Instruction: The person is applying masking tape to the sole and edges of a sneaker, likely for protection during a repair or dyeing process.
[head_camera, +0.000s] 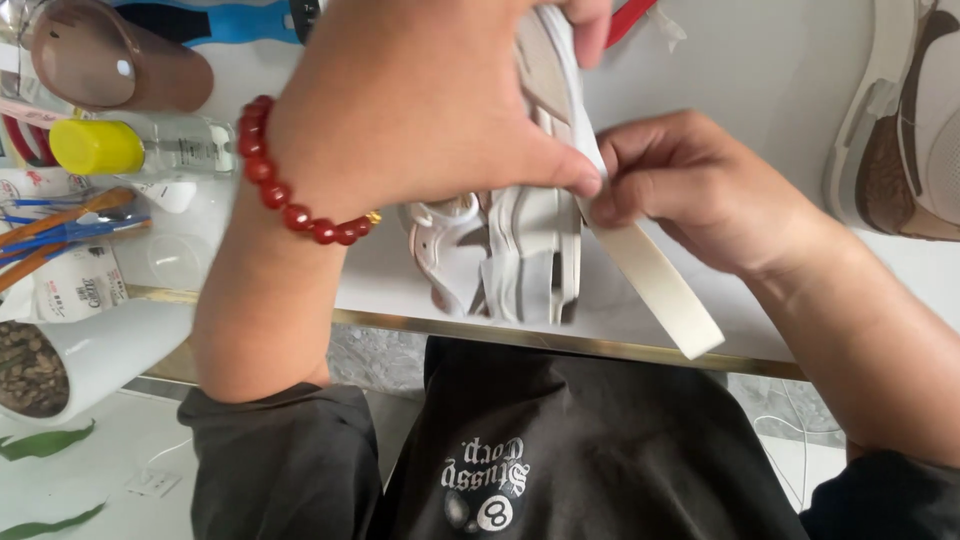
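Counter: white top (760, 60) with a thin brass-coloured front edge, person seated close against it in a dark printed shirt
Second shoe: brown and cream sneaker (905, 120) lying at the far right of the counter, well apart from the hands
White cup: large cup (100, 350) at the lower left, tipped toward the camera, dark brown granules inside
Left hand: left hand (420, 100) spread over the top of the white sneaker, grip clenched on it, thumb tip pressing the tape against the shoe's side; red bead bracelet (290, 185) on the wrist
Right hand: right hand (690, 185) just beside the left thumb, grip pinched on the tape, fingertips touching the shoe's edge
White sneaker: white sneaker (510, 250) held up over the counter near its front edge, between the two hands, largely hidden under the left hand
Tape: cream strip of tape (655, 280) running from the shoe's side down and to the right, its free end hanging past the counter's edge
Brown tumbler: brown tumbler (110, 65) lying at the upper left
Bottle: clear bottle with a yellow cap (95, 147) on its side below the tumbler
Brushes: blue and orange handled brushes (60, 225) standing in a printed pot at the far left
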